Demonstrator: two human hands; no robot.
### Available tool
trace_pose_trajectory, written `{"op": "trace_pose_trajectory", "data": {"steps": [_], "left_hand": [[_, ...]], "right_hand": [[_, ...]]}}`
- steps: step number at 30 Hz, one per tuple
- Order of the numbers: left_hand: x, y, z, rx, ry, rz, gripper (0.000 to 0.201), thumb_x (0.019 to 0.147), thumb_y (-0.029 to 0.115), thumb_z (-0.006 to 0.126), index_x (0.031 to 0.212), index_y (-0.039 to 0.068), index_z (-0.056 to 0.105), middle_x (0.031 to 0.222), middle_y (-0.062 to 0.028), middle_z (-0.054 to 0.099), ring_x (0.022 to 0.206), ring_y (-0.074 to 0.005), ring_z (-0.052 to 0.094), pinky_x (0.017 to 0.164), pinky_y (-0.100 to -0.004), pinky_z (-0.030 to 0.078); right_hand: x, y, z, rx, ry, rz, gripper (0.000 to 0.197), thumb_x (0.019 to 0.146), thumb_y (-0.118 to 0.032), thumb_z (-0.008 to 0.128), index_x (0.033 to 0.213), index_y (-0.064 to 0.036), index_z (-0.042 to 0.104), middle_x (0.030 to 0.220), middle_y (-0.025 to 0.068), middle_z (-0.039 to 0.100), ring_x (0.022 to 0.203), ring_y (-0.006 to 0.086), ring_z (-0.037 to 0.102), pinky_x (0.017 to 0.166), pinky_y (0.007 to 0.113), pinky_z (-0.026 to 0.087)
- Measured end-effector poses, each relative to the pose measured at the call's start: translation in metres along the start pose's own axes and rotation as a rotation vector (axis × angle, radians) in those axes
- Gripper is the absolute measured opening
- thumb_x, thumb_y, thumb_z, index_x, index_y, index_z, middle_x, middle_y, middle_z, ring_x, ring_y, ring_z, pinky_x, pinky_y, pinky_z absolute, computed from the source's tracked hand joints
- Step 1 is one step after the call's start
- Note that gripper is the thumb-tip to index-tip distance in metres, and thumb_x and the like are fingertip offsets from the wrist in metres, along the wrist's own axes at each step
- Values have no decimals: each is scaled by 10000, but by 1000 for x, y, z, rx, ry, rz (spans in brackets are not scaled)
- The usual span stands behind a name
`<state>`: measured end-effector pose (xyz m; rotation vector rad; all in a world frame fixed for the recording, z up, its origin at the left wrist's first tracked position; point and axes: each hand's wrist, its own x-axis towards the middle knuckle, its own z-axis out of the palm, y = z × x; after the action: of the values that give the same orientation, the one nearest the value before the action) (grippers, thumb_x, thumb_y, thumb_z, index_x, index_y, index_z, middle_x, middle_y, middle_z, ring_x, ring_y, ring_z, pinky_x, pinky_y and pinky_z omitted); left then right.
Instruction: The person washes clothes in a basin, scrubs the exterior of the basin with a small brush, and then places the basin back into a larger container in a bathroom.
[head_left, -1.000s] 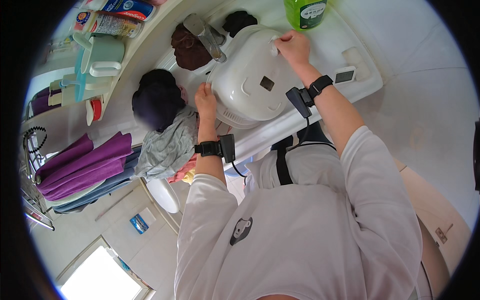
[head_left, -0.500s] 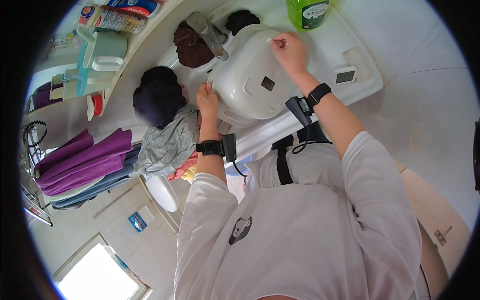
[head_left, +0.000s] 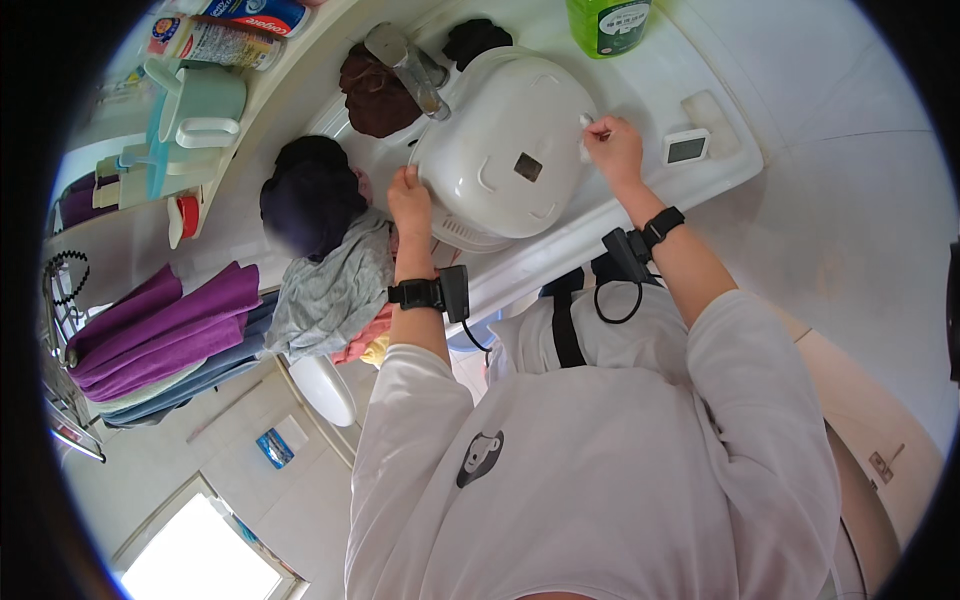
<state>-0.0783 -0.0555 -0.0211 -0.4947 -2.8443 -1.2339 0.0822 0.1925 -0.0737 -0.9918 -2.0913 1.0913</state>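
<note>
A white plastic basin [head_left: 510, 140] lies bottom-up over the sink, with a dark square patch on its underside. My left hand [head_left: 410, 203] grips its left rim, thumb and fingers closed on the edge. At the basin's right side, my right hand [head_left: 617, 155] pinches a small white wad [head_left: 585, 138], which looks like tissue or cloth; its exact kind is too small to tell. Behind the basin stands a clear-and-metal faucet [head_left: 412, 75]. Black straps with small boxes are on both my wrists.
Dark brown cloth [head_left: 375, 95], black cloth [head_left: 478, 42] and a dark bundle [head_left: 310, 195] over grey fabric [head_left: 335, 285] surround the sink's left and back. A green bottle [head_left: 608, 28] and a small white display [head_left: 686, 148] stand on the counter. Purple towels [head_left: 165, 335] hang at left.
My right hand has moved right and down, from the top of the basin's underside to its right side, carrying the white wad. My left hand stays on the rim.
</note>
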Motion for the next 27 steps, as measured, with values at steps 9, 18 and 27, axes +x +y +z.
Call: {"op": "trace_pose_trajectory", "data": {"steps": [9,18,27], "left_hand": [[1,0,1,24,-13,-5,294,893,230,433,859,-30,565,771,-255,572,722,-426,528,663,-427,412],[1,-4,3,23,1,21,287,896,223,432,859,-34,555,768,-258,564,723,-430,519,657,-429,409],[-4,-1,-6,2,6,58,240,886,184,466,812,-30,546,691,-231,541,628,-390,504,591,-409,403]], "right_hand": [[21,4,1,-97,66,-20,89,677,-120,645,729,-48,638,676,79,638,616,195,619,596,289,483],[11,-3,-5,-88,-66,123,119,670,-158,648,710,-47,640,670,84,646,605,206,629,589,296,487],[15,-4,-23,-491,-338,-26,74,665,-91,611,734,-75,633,743,118,620,780,287,607,676,383,483]]}}
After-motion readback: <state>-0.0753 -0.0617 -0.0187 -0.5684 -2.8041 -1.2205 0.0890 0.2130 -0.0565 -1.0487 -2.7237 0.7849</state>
